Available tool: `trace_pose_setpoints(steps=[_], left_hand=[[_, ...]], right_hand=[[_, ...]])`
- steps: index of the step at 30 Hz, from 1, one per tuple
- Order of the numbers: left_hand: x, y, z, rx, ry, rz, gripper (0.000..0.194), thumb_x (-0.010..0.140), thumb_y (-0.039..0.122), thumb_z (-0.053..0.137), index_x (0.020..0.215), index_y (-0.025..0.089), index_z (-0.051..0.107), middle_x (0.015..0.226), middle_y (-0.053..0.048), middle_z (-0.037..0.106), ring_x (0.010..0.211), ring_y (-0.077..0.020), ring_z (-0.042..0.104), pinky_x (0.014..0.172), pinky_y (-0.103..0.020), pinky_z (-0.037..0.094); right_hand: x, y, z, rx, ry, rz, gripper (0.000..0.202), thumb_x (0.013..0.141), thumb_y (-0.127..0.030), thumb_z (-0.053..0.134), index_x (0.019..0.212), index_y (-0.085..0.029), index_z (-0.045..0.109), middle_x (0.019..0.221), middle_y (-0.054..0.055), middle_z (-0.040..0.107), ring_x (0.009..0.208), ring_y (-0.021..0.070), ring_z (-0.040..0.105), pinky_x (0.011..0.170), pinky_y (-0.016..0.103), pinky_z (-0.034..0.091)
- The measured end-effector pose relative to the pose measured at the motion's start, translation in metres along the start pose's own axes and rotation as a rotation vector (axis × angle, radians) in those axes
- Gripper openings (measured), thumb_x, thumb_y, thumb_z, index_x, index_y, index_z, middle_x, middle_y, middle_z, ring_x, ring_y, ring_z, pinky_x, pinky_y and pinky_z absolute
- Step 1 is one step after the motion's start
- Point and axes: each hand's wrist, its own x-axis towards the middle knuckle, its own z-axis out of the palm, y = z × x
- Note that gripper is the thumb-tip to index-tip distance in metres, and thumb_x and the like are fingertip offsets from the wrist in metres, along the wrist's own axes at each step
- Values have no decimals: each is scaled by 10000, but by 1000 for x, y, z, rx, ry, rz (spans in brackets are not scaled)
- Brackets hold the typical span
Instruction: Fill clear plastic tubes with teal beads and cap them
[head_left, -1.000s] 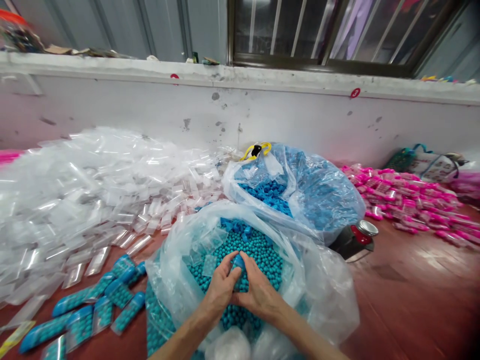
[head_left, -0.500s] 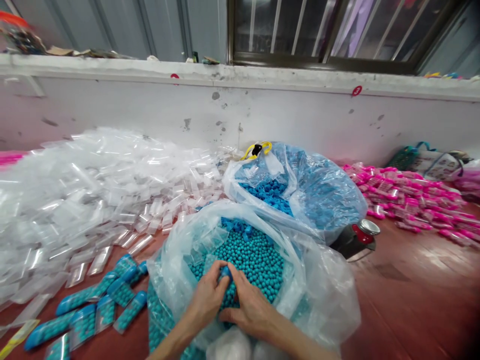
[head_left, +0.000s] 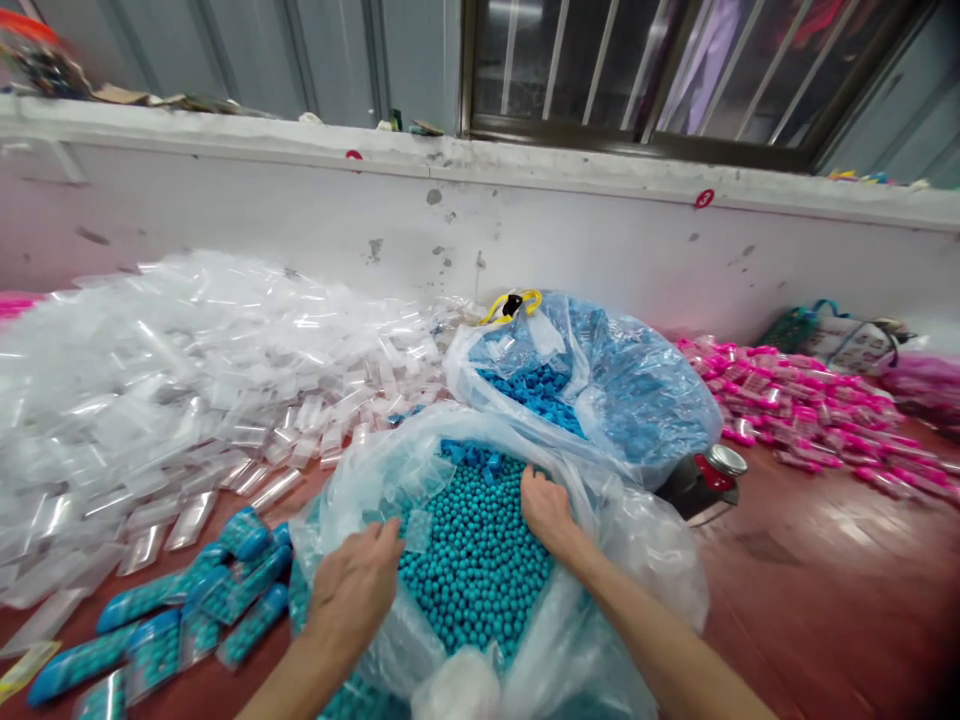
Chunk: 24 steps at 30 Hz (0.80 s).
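Note:
A clear plastic bag (head_left: 465, 425) stands wide, full of small teal beads (head_left: 476, 575). My left hand (head_left: 356, 580) is at the bag's left side, fingers bent and loosely apart, beside clear flat sleeves (head_left: 418, 530) on the beads. My right hand (head_left: 547, 508) hovers by the beads' right edge, fingers loosely curled, with nothing seen in it. Small blue caps (head_left: 491, 463) lie at the back of the beads, left of that hand. Bead-filled sleeves with blue ends (head_left: 156, 650) lie on the red floor at the left.
A heap of clear sleeves (head_left: 202, 370) spreads along the left. Behind the beads sits another bag (head_left: 660, 390) of blue caps (head_left: 532, 390). A dark flask with a silver lid (head_left: 726, 460) stands to its right, near a pile of pink pieces (head_left: 795, 410). A white wall (head_left: 585, 240) runs behind.
My hands have parted, left hand to the left and right hand up and right. The small blue piece between their fingers no longer shows there. The filled sleeves at the left lie slightly differently.

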Motion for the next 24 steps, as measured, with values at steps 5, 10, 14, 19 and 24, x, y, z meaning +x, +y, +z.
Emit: trace_pose_setpoints(steps=[5, 10, 14, 19, 24], left_hand=[[26, 37, 38, -13, 16, 42, 300, 853, 266, 343, 1031, 171, 565, 916, -116, 612, 878, -243, 560, 731, -323, 393], [46, 32, 41, -248, -148, 30, 276, 840, 269, 363, 1081, 215, 487, 955, -72, 615, 850, -192, 594, 702, -273, 400], [48, 41, 39, -311, -180, 15, 401, 781, 188, 424, 1182, 187, 405, 963, -80, 631, 923, -201, 582, 749, -270, 387], [34, 58, 39, -391, -238, 40, 308, 749, 165, 449, 1053, 181, 494, 879, -57, 646, 882, -188, 584, 743, -251, 379], [40, 86, 40, -508, -371, 47, 189, 690, 167, 502, 867, 157, 568, 920, -103, 633, 949, -239, 552, 795, -303, 364]], right_hand=[[-15, 2, 12, 86, -81, -203, 387, 830, -102, 350, 1197, -125, 473, 995, 142, 619, 850, 217, 612, 700, 300, 468], [-21, 17, 0, 147, -173, -380, 433, 843, -98, 317, 1250, -193, 432, 1008, 92, 602, 874, 188, 578, 703, 270, 429], [-15, 9, -4, -38, -43, -421, 247, 841, -150, 396, 933, -232, 610, 938, 78, 580, 860, 220, 529, 671, 301, 393], [-17, 6, 9, -2, 37, -456, 167, 847, -142, 412, 790, -201, 558, 842, 47, 579, 803, 189, 517, 679, 296, 367], [-20, 22, 17, 75, -1, -243, 123, 878, -182, 379, 869, -185, 502, 817, 38, 577, 749, 169, 543, 653, 269, 376]])
